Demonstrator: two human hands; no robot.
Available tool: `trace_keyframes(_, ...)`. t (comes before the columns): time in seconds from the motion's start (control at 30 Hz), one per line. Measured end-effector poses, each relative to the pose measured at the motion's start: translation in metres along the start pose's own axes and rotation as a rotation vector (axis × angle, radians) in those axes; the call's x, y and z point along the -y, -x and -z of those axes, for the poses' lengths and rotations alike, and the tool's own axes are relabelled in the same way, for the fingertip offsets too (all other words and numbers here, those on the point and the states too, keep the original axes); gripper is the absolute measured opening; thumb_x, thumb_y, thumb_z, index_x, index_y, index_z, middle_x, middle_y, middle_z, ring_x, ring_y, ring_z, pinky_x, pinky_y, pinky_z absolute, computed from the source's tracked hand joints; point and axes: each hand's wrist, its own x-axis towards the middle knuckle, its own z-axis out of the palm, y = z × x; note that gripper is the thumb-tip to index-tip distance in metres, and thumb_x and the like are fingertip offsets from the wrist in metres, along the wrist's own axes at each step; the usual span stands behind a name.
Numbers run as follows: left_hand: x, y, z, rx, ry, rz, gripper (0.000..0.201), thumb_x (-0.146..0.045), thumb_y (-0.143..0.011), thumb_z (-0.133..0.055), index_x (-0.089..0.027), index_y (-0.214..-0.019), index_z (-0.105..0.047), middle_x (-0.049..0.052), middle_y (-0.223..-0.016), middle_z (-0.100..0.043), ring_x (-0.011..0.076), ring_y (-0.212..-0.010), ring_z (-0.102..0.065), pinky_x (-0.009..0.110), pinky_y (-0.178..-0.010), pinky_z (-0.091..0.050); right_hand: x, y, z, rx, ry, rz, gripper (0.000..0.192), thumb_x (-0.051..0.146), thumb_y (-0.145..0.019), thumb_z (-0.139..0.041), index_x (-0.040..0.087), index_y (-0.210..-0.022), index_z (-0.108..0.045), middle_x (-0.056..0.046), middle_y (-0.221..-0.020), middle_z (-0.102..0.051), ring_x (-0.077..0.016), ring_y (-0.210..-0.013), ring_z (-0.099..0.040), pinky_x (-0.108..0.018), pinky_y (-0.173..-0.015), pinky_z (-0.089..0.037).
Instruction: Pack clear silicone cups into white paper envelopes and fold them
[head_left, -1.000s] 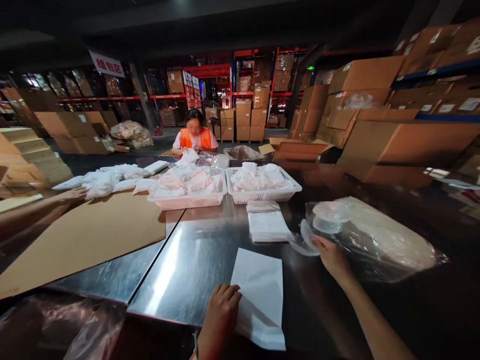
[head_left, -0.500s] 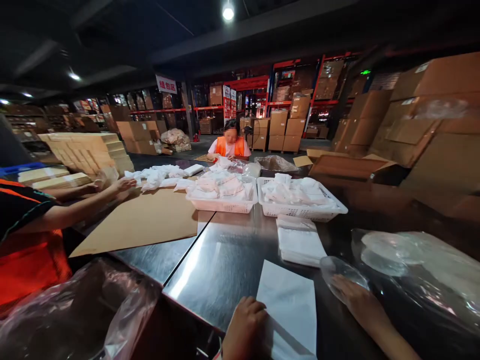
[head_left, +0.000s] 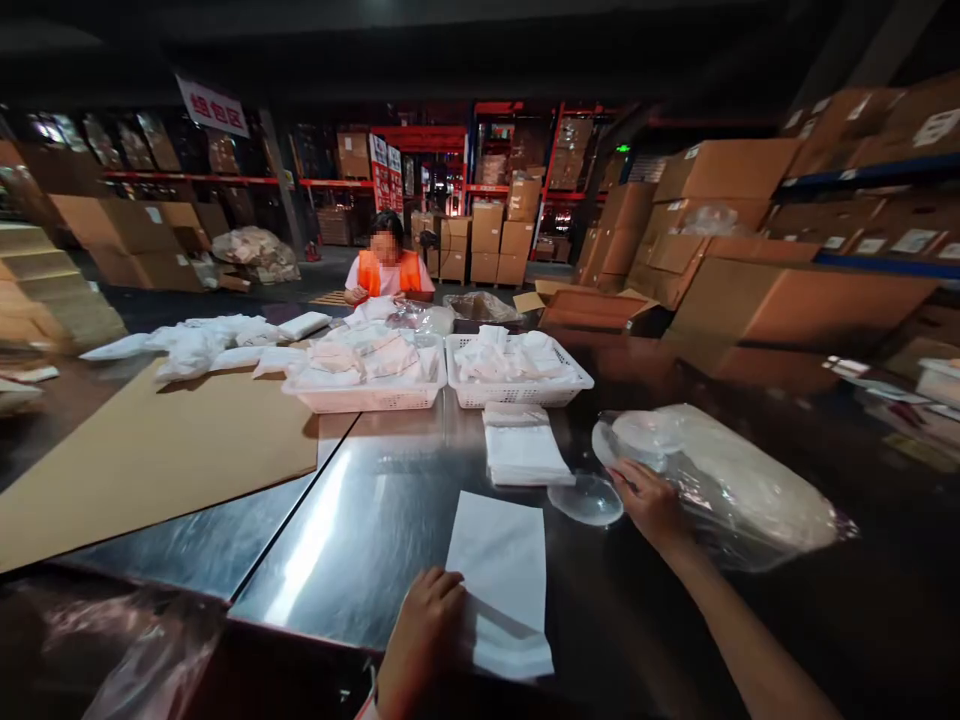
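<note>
A white paper bag or folded sheet [head_left: 501,560] lies on the metal table, and my left hand [head_left: 424,630] is closed on its left edge. To the right, my right hand [head_left: 654,508] reaches to the open end of a clear plastic bag [head_left: 739,490]. Its fingers pinch at the edge of a round clear disc [head_left: 606,437] there; the exact grip is partly hidden. Another clear disc [head_left: 586,502] rests on the table between that hand and the white paper. Beyond it sits a stack of white paper bags [head_left: 526,450].
Two white baskets [head_left: 367,398] [head_left: 521,395] hold white packets. Left of them, more packets [head_left: 202,340] lie by a cardboard sheet [head_left: 180,440]. A person in an orange vest [head_left: 388,270] sits across the table. An open carton [head_left: 592,305] and stacked boxes [head_left: 720,170] stand behind.
The view has turned right. My right hand has let go of one clear disc, leaving it on the table, and moved to the plastic bag's open end. My left hand stays on the white paper.
</note>
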Motion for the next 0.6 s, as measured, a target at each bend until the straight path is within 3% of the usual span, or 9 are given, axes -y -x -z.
trace_keyframes(0.07, 0.001, 0.0, -0.003, 0.0, -0.003, -0.004, 0.03, 0.006, -0.078, -0.051, -0.019, -0.087, -0.066, 0.002, -0.102, -0.068, 0.0201, -0.087, -0.06, 0.032, -0.077, -0.049, 0.007, 0.012, -0.005, 0.051, -0.035, 0.129, 0.037, 0.016, -0.092, -0.036, 0.02, -0.106, -0.07, -0.007, -0.112, -0.069, -0.0212, -0.108, -0.062, -0.034, -0.095, -0.047)
trace_keyframes(0.2, 0.003, 0.001, -0.005, 0.001, -0.011, -0.011, 0.028, 0.005, -0.078, -0.051, -0.018, -0.086, -0.064, 0.001, -0.102, -0.068, 0.0204, -0.086, -0.06, 0.033, -0.076, -0.049, 0.029, 0.041, -0.033, 0.143, -0.065, 0.255, 0.032, 0.015, -0.087, -0.043, 0.02, -0.099, -0.071, -0.006, -0.099, -0.072, -0.0217, -0.093, -0.066, -0.035, -0.08, -0.053)
trace_keyframes(0.33, 0.0, 0.001, 0.004, 0.025, 0.0, -0.02, 0.033, 0.007, -0.079, -0.048, -0.018, -0.091, -0.066, 0.002, -0.106, -0.068, 0.0204, -0.09, -0.06, 0.033, -0.079, -0.05, 0.031, 0.043, -0.049, 0.128, -0.07, 0.221, 0.027, 0.024, -0.084, -0.053, 0.017, -0.106, -0.069, -0.009, -0.102, -0.07, -0.0234, -0.094, -0.065, -0.036, -0.082, -0.052)
trace_keyframes(0.5, -0.009, -0.005, 0.021, 0.117, -0.054, 0.0, 0.035, 0.006, -0.082, -0.047, -0.017, -0.098, -0.067, 0.004, -0.111, -0.067, 0.0221, -0.094, -0.061, 0.035, -0.082, -0.052, 0.017, 0.022, -0.043, 0.01, -0.095, 0.118, 0.03, 0.014, -0.076, -0.045, 0.015, -0.093, -0.07, -0.011, -0.088, -0.071, -0.0244, -0.08, -0.068, -0.037, -0.073, -0.055)
trace_keyframes(0.6, -0.016, -0.011, 0.025, 0.177, -0.074, 0.022, 0.034, 0.005, -0.083, -0.045, -0.017, -0.096, -0.067, 0.005, -0.111, -0.067, 0.0225, -0.094, -0.062, 0.034, -0.08, -0.054, 0.042, 0.047, -0.029, -0.091, -0.145, 0.084, 0.031, 0.027, -0.079, -0.045, 0.016, -0.092, -0.07, -0.012, -0.09, -0.071, -0.0255, -0.079, -0.069, -0.037, -0.068, -0.057)
